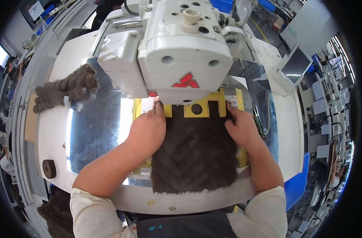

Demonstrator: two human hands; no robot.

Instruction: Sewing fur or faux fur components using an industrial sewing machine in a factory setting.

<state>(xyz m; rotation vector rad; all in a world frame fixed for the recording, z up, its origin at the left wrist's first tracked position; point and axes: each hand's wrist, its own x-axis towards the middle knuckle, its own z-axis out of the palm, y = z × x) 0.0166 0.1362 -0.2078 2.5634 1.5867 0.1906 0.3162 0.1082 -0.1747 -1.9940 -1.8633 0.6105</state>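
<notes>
A dark brown fur piece [193, 154] lies under a yellow template frame [196, 99] below the white sewing machine's head [185, 53], which bears a red emblem. My left hand [151, 129] is at the frame's left side, index finger stretched to the machine and other fingers curled against the fur's edge. My right hand [242, 127] grips the right edge of frame and fur, index finger at the frame and thumb lower on the fur. What lies under both hands' fingertips is partly hidden.
A bundle of brown fur strips [66, 89] lies on the left, above a dark roll [49, 168]. A small screen [296, 63] stands right of the machine, a blue bin [298, 178] below it. More fur [54, 214] is at lower left; people and equipment fill the far edges.
</notes>
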